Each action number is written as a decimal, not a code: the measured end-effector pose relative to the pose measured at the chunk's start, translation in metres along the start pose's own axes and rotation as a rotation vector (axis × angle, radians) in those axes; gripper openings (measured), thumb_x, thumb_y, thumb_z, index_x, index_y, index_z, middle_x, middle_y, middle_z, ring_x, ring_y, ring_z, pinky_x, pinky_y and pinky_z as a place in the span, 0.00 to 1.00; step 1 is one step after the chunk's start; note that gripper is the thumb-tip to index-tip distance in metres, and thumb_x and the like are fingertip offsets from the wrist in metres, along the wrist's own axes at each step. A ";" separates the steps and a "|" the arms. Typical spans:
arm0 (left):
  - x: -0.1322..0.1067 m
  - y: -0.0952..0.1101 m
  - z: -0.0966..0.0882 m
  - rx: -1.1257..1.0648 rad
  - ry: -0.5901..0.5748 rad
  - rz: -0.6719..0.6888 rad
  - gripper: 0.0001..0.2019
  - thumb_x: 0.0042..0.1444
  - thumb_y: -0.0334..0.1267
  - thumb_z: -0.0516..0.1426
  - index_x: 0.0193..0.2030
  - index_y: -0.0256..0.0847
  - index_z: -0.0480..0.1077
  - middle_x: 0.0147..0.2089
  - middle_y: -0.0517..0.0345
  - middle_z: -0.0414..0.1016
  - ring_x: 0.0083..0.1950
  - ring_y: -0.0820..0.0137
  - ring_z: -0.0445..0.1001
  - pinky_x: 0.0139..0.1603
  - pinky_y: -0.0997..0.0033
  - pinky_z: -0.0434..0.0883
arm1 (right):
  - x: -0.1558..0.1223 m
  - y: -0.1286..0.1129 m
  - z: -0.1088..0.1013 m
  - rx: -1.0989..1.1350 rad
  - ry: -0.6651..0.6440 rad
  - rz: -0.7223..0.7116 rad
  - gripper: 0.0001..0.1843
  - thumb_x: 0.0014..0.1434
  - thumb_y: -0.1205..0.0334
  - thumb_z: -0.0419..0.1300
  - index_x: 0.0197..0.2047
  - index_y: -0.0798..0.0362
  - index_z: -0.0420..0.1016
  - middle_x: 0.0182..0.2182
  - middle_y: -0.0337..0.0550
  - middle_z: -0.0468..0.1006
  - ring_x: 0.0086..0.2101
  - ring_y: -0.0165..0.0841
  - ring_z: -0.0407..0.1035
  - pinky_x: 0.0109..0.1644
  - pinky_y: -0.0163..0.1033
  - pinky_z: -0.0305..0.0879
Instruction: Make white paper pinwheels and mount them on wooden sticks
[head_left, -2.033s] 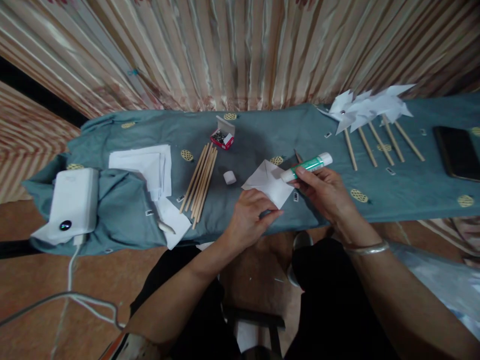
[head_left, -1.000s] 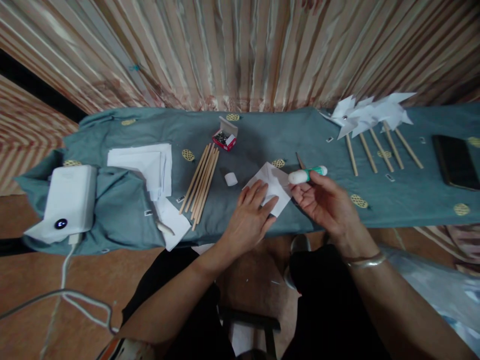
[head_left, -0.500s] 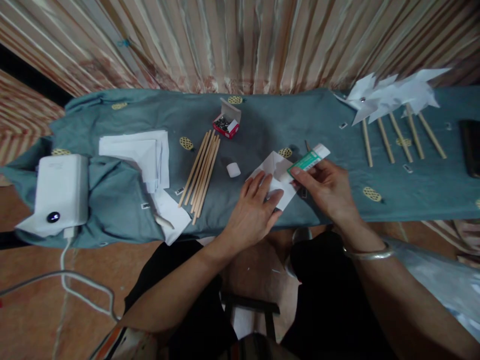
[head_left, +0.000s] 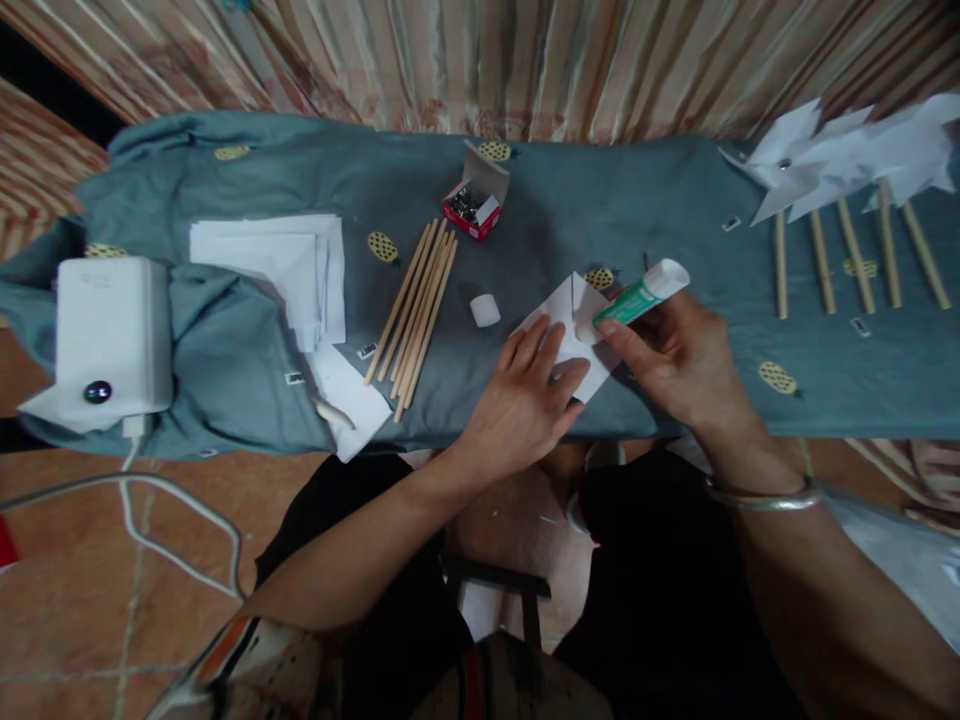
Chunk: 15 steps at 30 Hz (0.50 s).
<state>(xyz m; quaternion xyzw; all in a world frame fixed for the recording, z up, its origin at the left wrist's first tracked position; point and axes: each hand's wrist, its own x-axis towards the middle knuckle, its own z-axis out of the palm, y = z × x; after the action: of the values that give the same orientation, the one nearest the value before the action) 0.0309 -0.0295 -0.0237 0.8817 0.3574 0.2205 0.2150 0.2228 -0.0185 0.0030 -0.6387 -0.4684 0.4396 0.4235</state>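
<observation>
My right hand [head_left: 679, 355] is closed round a green and white glue stick [head_left: 643, 292], its lower end down at the paper. Under it lies a cut sheet of white paper [head_left: 559, 305] on the cloth. My left hand [head_left: 529, 395] rests flat on that paper with the fingers spread, pressing its left side. A white cap [head_left: 485, 310] lies on the cloth to the left of the paper. Part of the paper is hidden beneath my left fingers, and a thin dark point of some tool [head_left: 646, 262] shows behind the glue stick.
Wooden sticks [head_left: 411, 320] lie in a bundle left of the cap. Behind them stands an open red box of metal pins [head_left: 474, 205]. White paper sheets [head_left: 330, 290] and a white power bank [head_left: 112, 335] with a cable are at left. Paper pinwheels [head_left: 825, 170] lie at far right.
The glue stick in my right hand has tilted more upright over the paper. My left hand stays on the sheet. The whole view has shifted a little.
</observation>
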 end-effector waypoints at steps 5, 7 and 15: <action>-0.001 0.000 0.001 0.052 0.009 0.023 0.18 0.61 0.41 0.55 0.56 0.36 0.67 0.67 0.37 0.59 0.72 0.46 0.51 0.67 0.37 0.55 | -0.001 -0.004 0.003 -0.260 0.058 -0.202 0.14 0.49 0.49 0.71 0.35 0.44 0.74 0.31 0.39 0.79 0.39 0.42 0.75 0.39 0.41 0.70; 0.000 0.001 0.000 0.068 0.003 0.021 0.18 0.61 0.41 0.55 0.56 0.36 0.67 0.67 0.36 0.59 0.72 0.46 0.51 0.67 0.37 0.55 | -0.001 -0.005 0.006 -0.364 0.096 -0.259 0.13 0.52 0.48 0.68 0.36 0.45 0.74 0.30 0.41 0.79 0.37 0.41 0.75 0.39 0.42 0.69; -0.001 0.000 0.002 0.127 0.008 0.034 0.19 0.62 0.42 0.54 0.57 0.36 0.66 0.67 0.36 0.59 0.72 0.48 0.51 0.66 0.37 0.57 | -0.001 -0.010 0.012 -0.775 0.056 -0.369 0.21 0.59 0.43 0.58 0.45 0.52 0.71 0.31 0.47 0.81 0.31 0.42 0.75 0.34 0.44 0.68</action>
<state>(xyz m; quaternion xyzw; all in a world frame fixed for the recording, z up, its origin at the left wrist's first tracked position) 0.0313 -0.0309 -0.0250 0.8986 0.3566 0.2046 0.1535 0.2090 -0.0159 0.0096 -0.6678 -0.6936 0.1306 0.2365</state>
